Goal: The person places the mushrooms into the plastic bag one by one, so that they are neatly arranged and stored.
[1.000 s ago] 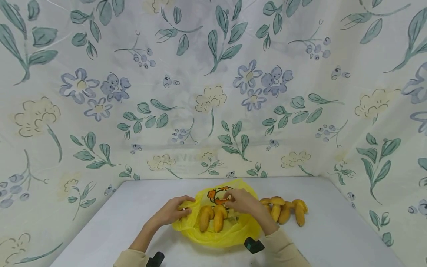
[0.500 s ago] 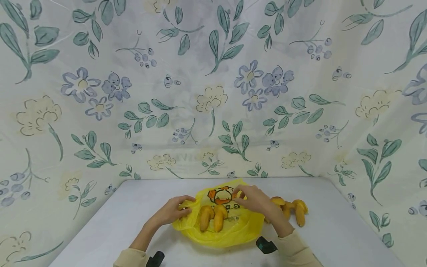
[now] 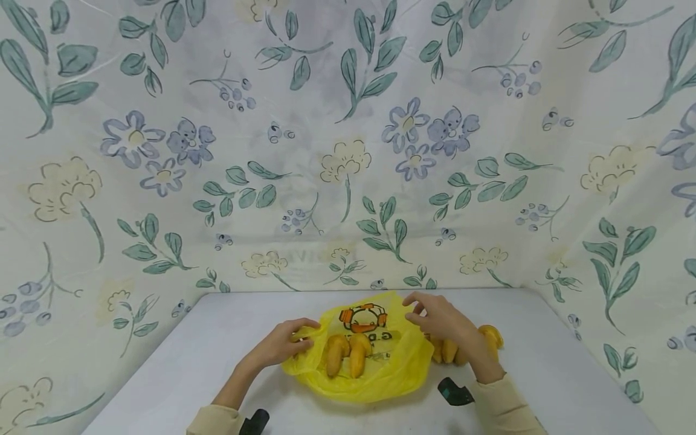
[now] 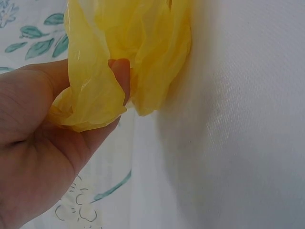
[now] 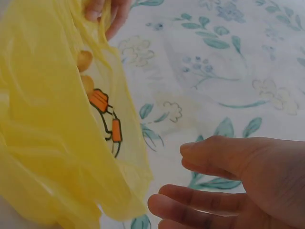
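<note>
A yellow plastic bag (image 3: 380, 386) with a printed cartoon face lies on the table, two brown mushrooms (image 3: 357, 356) side by side at its middle. My left hand (image 3: 278, 344) grips the bag's left edge; in the left wrist view the hand (image 4: 43, 138) has thin yellow film (image 4: 95, 90) between thumb and fingers. Off the bag's upper right edge, my right hand (image 3: 439, 315) is held with fingers apart and nothing between them. The right wrist view shows that hand (image 5: 238, 186) beside the bag (image 5: 47, 119), not touching it.
More mushrooms (image 3: 492, 338) lie right of the bag, partly hidden behind my right hand and forearm. The white table (image 3: 217, 326) ends at the back against a flower-patterned cloth (image 3: 326, 211).
My right hand has moved right, from over the printed face to the bag's upper right edge, and now covers part of the mushrooms there. My left hand has stayed in place.
</note>
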### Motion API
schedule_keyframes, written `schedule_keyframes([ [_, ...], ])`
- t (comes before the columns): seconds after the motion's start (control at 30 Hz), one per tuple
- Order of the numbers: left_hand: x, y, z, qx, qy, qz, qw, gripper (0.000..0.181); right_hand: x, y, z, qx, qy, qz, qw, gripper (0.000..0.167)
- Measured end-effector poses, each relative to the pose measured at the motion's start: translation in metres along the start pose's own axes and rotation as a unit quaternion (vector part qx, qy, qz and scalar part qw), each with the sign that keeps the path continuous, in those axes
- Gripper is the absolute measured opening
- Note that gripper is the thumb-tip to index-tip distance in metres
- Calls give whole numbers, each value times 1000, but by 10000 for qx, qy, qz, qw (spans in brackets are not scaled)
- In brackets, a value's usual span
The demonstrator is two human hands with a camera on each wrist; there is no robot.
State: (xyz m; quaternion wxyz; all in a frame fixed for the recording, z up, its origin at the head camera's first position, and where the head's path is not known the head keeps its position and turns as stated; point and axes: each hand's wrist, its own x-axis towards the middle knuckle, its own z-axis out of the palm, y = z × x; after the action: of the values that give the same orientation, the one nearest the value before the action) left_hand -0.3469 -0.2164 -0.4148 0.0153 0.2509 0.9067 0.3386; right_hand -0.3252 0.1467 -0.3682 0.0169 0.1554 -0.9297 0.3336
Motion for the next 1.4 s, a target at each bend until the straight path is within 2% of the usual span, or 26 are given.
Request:
schedule_keyframes([
  [0.17, 0, 1, 0, 28, -7, 120, 9999, 32, -3, 15, -13, -175, 120, 79, 9997, 28],
  [0.47, 0, 2, -1, 2, 29, 25, 10000, 32, -11, 36, -25, -486, 50, 167, 9987, 28],
  [0.63, -1, 3, -1, 41, 7, 69, 10000, 33, -19, 47, -30, -542, -30, 112, 9985, 30],
  [1.1, 1, -1, -2, 75, 96, 221, 9997, 32, -30, 77, -48, -732, -64, 295, 9969, 39],
  [1.4, 0, 0, 0, 37, 94, 99, 9999, 32, -36, 90, -55, -770, -199, 178, 9967, 43],
])
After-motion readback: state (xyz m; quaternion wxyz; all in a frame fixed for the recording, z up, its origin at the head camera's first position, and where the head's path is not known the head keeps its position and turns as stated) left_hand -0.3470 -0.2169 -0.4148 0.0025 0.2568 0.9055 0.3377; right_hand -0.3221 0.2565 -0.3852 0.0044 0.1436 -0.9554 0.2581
